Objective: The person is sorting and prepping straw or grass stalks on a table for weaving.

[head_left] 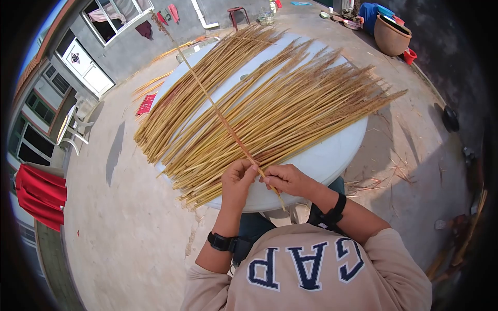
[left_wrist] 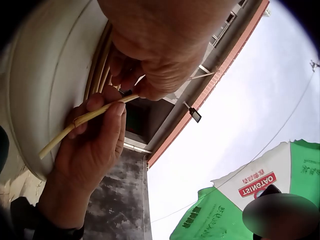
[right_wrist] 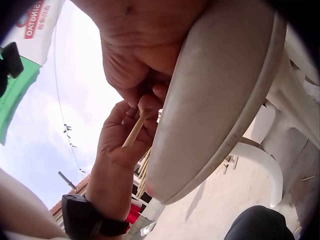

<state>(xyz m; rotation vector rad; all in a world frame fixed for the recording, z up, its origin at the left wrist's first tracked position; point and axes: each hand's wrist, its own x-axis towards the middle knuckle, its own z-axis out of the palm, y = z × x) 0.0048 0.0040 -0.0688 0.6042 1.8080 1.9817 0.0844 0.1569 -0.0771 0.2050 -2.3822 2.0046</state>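
Observation:
A long dry reed stalk [head_left: 215,106] with a brown feathery tip slants across the table toward the person. Both hands hold it near its thick lower end. My left hand [head_left: 239,182] pinches it between thumb and fingers. Just beside it, lower on the stalk, my right hand [head_left: 289,180] grips with curled fingers and thumb. The cut stalk end [left_wrist: 52,146] sticks out past the right hand in the left wrist view. Under the held stalk, many similar stalks [head_left: 249,135] lie in rows on the white round table [head_left: 332,155], their plumes pointing away.
A clay pot [head_left: 391,36] and a red bucket [head_left: 410,56] stand at the back right. A white chair [head_left: 75,127] and a red cloth [head_left: 41,194] are on the left. Stalk scraps [head_left: 399,168] litter the ground right of the table. A green and white umbrella [left_wrist: 250,185] is overhead.

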